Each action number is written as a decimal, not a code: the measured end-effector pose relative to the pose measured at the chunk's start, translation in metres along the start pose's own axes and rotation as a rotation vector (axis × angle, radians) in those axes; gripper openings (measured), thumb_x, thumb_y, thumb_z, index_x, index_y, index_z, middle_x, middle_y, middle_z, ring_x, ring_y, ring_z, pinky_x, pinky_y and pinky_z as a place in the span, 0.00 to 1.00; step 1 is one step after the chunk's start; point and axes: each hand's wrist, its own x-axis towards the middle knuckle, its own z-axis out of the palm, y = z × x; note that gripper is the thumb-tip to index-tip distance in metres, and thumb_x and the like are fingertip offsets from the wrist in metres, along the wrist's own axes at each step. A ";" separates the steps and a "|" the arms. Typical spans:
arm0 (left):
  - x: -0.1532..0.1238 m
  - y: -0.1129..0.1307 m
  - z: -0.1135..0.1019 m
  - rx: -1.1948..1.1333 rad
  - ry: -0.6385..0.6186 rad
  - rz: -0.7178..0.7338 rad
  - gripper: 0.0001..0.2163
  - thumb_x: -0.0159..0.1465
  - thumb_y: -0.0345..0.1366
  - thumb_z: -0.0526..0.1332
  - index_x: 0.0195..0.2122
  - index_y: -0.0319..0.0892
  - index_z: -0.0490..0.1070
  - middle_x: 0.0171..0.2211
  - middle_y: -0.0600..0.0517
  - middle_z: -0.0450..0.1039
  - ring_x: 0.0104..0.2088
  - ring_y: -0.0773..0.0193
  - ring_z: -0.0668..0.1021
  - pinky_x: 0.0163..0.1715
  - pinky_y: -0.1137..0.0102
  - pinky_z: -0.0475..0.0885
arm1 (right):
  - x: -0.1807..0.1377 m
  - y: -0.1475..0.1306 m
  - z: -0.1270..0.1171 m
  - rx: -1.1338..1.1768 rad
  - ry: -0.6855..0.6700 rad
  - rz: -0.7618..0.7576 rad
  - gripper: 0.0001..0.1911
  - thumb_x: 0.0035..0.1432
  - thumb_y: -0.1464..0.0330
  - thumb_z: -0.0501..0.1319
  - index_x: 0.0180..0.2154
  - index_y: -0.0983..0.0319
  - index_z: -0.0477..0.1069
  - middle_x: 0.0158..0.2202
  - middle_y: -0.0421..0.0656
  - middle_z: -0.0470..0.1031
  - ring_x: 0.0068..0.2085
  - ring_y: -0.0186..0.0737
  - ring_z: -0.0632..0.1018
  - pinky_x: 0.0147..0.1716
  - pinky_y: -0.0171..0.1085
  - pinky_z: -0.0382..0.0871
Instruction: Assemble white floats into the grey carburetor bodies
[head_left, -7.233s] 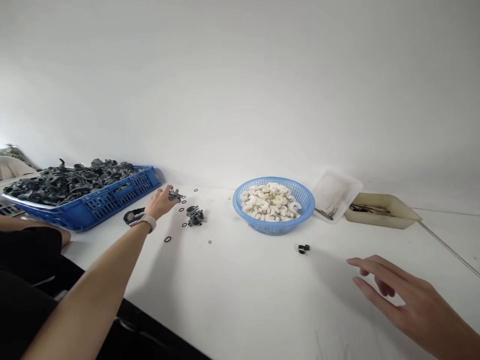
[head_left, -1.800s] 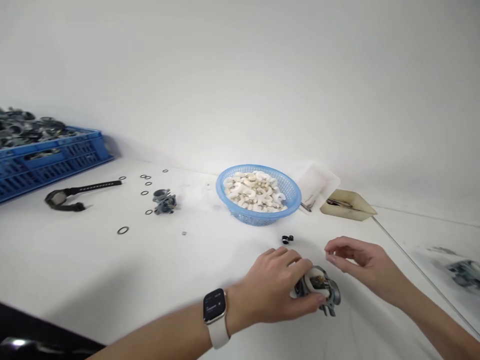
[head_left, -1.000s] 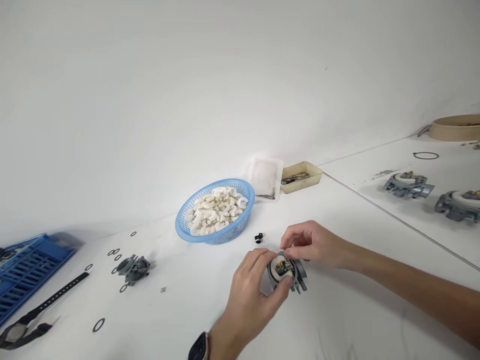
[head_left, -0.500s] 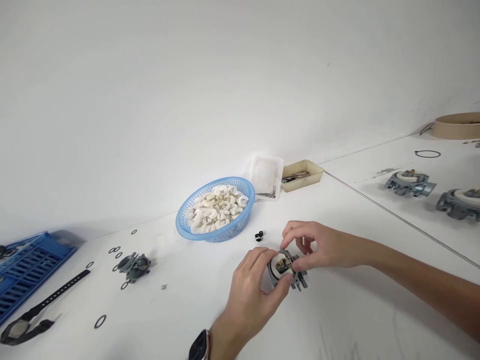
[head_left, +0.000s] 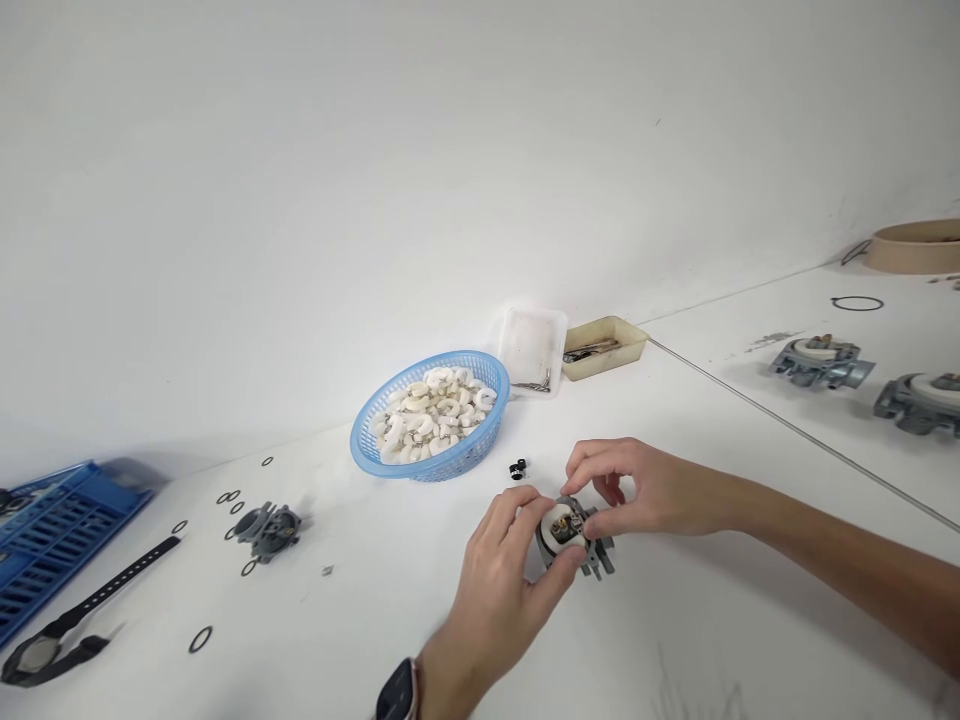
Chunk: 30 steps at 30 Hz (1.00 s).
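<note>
A grey metal carburetor with a white float and brass parts in its open face rests on the white table. My left hand grips its left side, thumb at the near edge and fingers at the far edge. On the other side, my right hand has its thumb and fingertips on the carburetor's right part, by the float. Whether a small part is between those fingertips is too small to tell. Just beyond the carburetor lie small black fittings.
A blue basket of white floats stands behind, beside a white tray and a beige tray holding metal pins. Another carburetor, black rings, a wristwatch and a blue crate lie left. Two carburetors sit right.
Both hands stay on the carburetor with almost the same grip. Only a slight shift of the whole view shows.
</note>
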 end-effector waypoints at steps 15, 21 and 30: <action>0.000 0.001 -0.001 0.020 0.023 0.011 0.11 0.73 0.39 0.63 0.54 0.44 0.73 0.50 0.42 0.75 0.48 0.52 0.80 0.46 0.59 0.80 | -0.002 -0.003 0.002 -0.013 0.004 -0.036 0.16 0.60 0.53 0.72 0.44 0.56 0.84 0.45 0.44 0.77 0.36 0.39 0.74 0.39 0.42 0.70; 0.001 0.001 -0.002 0.026 0.031 0.025 0.10 0.73 0.39 0.64 0.52 0.43 0.74 0.48 0.43 0.76 0.47 0.53 0.80 0.45 0.59 0.79 | -0.003 -0.005 0.004 -0.059 0.011 -0.043 0.14 0.61 0.55 0.71 0.43 0.55 0.84 0.43 0.43 0.78 0.36 0.39 0.74 0.39 0.41 0.70; 0.002 0.001 -0.002 0.020 0.028 0.018 0.10 0.73 0.39 0.64 0.52 0.43 0.74 0.47 0.43 0.77 0.46 0.53 0.80 0.45 0.59 0.79 | -0.003 -0.007 0.004 -0.134 0.007 -0.058 0.13 0.61 0.57 0.70 0.44 0.56 0.82 0.43 0.43 0.78 0.37 0.40 0.74 0.38 0.41 0.70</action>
